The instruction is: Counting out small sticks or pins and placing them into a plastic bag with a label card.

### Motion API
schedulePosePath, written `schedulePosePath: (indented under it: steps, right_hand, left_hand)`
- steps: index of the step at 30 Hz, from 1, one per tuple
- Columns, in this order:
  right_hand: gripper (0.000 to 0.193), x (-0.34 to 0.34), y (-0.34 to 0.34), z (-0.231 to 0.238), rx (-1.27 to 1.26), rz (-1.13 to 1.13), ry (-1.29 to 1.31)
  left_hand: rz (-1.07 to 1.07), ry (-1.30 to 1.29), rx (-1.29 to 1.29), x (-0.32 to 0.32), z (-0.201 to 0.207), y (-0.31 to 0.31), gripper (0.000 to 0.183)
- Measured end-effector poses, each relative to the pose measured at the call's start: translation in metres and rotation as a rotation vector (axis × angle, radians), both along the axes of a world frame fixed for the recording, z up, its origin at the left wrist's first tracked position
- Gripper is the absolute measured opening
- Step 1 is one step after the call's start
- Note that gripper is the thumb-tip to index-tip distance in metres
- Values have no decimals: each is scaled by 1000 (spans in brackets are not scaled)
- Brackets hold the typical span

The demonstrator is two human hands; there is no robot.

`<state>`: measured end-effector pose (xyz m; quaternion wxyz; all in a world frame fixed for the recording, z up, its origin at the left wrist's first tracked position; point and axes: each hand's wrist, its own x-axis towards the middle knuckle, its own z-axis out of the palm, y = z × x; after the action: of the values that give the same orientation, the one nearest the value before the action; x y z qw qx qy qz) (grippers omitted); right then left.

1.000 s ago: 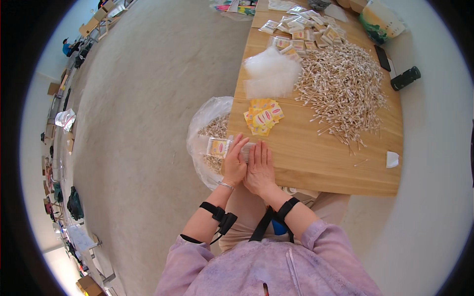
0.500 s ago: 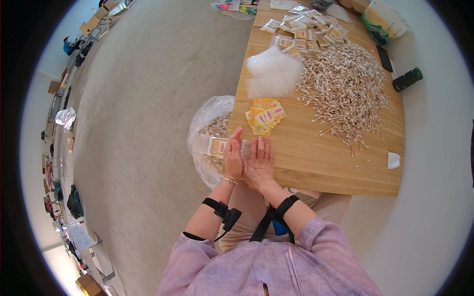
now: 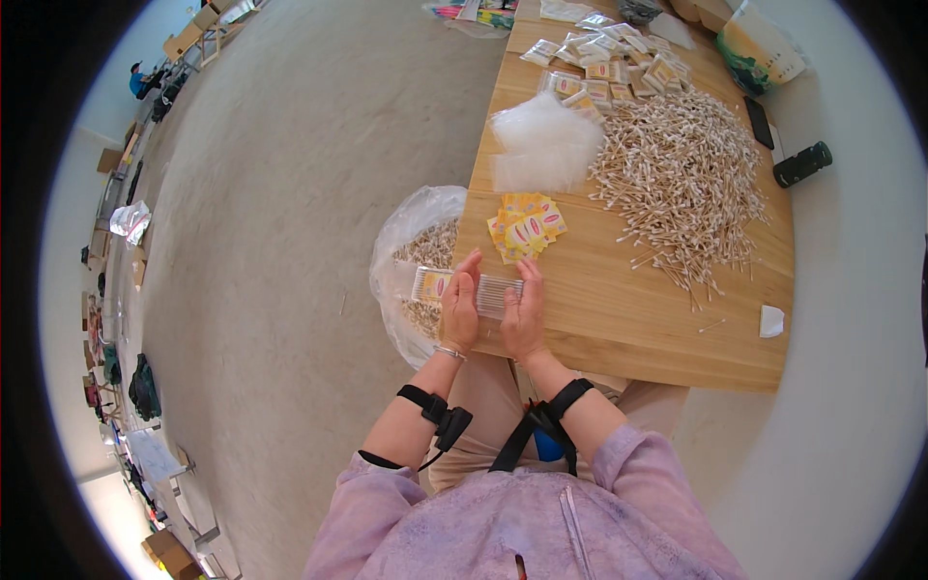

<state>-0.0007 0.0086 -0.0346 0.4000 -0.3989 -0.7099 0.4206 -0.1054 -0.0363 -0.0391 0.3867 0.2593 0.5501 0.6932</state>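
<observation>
My left hand (image 3: 461,311) and my right hand (image 3: 523,314) hold between them a clear flat packet of cotton swabs (image 3: 471,288) with a yellow label at its left end, at the near left corner of the wooden table (image 3: 638,319). The left hand grips the packet near its labelled end; the right hand's fingers lie over its right part. Just beyond lies a small stack of yellow label cards (image 3: 527,227). A big heap of loose cotton swabs (image 3: 681,184) covers the table's right side.
A clear plastic bag of swabs (image 3: 416,261) stands on the floor against the table's left edge. Empty clear sleeves (image 3: 543,145) and several filled packets (image 3: 609,63) lie farther back. A black cylinder (image 3: 802,164), a dark phone (image 3: 762,121) and a white scrap (image 3: 770,321) sit at the right.
My hands have moved apart along the packet, which now lies stretched out sideways between them with more of it showing.
</observation>
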Motion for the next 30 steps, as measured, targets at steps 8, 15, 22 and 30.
schedulePosePath:
  steps: [8, 15, 22, 30]
  right_hand:
    - [49, 8, 1, 3, -2, 93, 32]
    - [81, 21, -14, 16, 273, 398, -861]
    - [82, 15, -18, 13, 274, 354, -862]
    - [84, 12, -20, 13, 240, 346, -867]
  left_hand:
    - [-60, 7, -35, 0, 5, 2, 52]
    - [-37, 68, -38, 2, 5, 1, 52]
    - [-61, 19, -15, 1, 2, 0, 54]
    - [-48, 36, -57, 3, 0, -1, 53]
